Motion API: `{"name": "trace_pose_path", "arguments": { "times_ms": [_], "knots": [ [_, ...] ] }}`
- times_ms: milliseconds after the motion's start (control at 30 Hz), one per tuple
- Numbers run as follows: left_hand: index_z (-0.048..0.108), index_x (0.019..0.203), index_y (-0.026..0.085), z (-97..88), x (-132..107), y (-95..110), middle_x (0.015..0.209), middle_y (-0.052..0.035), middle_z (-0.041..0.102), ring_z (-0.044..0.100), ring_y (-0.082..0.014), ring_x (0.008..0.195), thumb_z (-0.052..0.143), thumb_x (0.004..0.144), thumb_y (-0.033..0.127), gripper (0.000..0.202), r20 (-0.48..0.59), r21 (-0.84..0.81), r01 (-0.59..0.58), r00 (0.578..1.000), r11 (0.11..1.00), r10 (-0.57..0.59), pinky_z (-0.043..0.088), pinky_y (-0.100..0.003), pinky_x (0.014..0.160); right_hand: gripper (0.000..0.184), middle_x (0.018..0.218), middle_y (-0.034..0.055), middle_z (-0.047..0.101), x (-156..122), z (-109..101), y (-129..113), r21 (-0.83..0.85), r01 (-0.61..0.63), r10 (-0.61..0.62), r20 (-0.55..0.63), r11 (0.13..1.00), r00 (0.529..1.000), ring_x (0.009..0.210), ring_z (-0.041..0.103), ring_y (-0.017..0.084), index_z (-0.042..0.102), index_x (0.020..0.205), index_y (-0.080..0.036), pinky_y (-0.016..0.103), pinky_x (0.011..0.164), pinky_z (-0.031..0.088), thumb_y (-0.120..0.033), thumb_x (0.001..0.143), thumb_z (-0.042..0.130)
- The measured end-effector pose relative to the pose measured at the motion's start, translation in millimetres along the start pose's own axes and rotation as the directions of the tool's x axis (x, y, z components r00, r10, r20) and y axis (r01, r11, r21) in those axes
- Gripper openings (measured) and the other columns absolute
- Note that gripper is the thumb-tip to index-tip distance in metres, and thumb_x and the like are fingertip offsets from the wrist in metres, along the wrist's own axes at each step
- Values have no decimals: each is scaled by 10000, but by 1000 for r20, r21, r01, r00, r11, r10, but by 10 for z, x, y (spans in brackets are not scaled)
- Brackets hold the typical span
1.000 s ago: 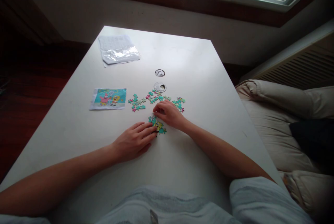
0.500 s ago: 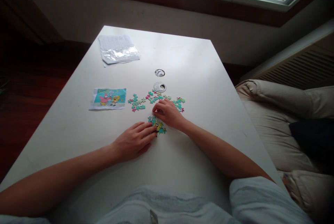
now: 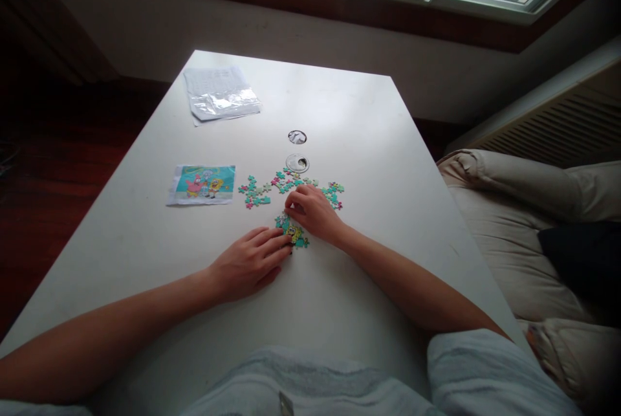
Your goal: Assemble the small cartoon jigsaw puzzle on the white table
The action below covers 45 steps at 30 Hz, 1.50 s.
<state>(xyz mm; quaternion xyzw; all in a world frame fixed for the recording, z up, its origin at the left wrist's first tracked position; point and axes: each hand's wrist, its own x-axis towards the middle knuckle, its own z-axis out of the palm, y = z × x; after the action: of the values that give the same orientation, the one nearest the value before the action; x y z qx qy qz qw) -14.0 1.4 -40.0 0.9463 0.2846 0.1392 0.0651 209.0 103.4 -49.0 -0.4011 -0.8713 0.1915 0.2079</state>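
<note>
A small joined cluster of puzzle pieces (image 3: pixel 294 233), teal and yellow, lies on the white table (image 3: pixel 349 118). My left hand (image 3: pixel 248 262) rests flat beside it, fingers stretched out, fingertips touching its left edge. My right hand (image 3: pixel 313 210) sits just behind the cluster with fingers curled and pinched at its top edge; what they hold is hidden. Loose teal and pink puzzle pieces (image 3: pixel 255 191) are scattered behind both hands.
A picture card (image 3: pixel 202 184) with cartoon figures lies to the left of the pieces. A clear plastic bag on paper (image 3: pixel 220 94) lies at the far left. Two round cable holes (image 3: pixel 297 149) sit mid-table. A cushioned seat (image 3: pixel 533 222) is on the right.
</note>
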Motion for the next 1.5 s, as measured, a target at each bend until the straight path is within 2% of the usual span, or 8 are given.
{"name": "trace_pose_path", "arguments": {
  "times_ms": [200,400,667,900,1033,1200,1333,1500],
  "knots": [
    [596,1335,171,-10,12,0,1454,-113,584,526,-274,1345,490,1010,257,352,3,0,4,1000,1000,-4,412,-456,1151,94,883,38,650,59,-46,24,-82,-4,2,-27,997,1000,912,536,205,678,902,-208,339,869,349,-272,960,641],
    [579,1358,169,-1,1,-4,1474,-108,567,513,-276,1358,487,1009,256,371,6,11,30,1000,999,-30,406,-463,1153,185,1031,79,669,356,-89,118,-211,-38,21,-81,977,996,993,540,239,713,1051,-216,363,888,358,-360,968,630],
    [578,1355,159,4,-3,-16,1472,-100,570,506,-285,1362,493,1010,260,369,6,21,46,999,999,-46,410,-471,1146,226,1038,123,647,557,36,-75,-406,-116,96,-69,907,993,1036,525,283,709,1008,-179,394,849,370,-369,973,591],
    [573,1366,168,6,-2,-32,1473,-112,567,513,-284,1363,519,989,248,389,0,14,63,998,998,-63,418,-472,1144,189,1110,145,638,664,-56,-105,-395,-96,147,102,914,984,1084,524,305,697,996,-173,405,870,368,-332,905,649],
    [577,1362,171,2,10,-37,1466,-112,573,516,-280,1362,517,988,243,386,-6,9,70,998,998,-70,416,-470,1147,180,1091,128,660,708,-85,-112,-313,-62,122,175,948,977,1039,549,276,675,971,-169,377,865,345,-312,862,680],
    [584,1349,167,-20,18,-38,1456,-109,583,524,-286,1350,516,990,248,374,-8,13,68,998,998,-68,424,-474,1137,144,855,23,677,674,-75,-93,-74,22,-5,216,997,976,800,549,169,649,969,-183,303,768,312,-152,829,657],
    [581,1348,161,-23,21,-44,1457,-111,580,519,-289,1352,519,988,250,377,-1,6,65,998,998,-65,426,-478,1133,267,837,5,666,597,-89,-31,179,61,-90,158,982,983,761,545,136,684,1114,-197,257,729,353,-125,862,635],
    [575,1357,165,-7,21,-54,1464,-109,575,514,-288,1359,505,998,258,378,6,0,75,997,997,-75,414,-480,1144,207,905,34,681,538,-84,53,407,41,-87,94,912,992,740,574,118,757,1042,-195,257,751,442,-164,905,606]
  ]
}}
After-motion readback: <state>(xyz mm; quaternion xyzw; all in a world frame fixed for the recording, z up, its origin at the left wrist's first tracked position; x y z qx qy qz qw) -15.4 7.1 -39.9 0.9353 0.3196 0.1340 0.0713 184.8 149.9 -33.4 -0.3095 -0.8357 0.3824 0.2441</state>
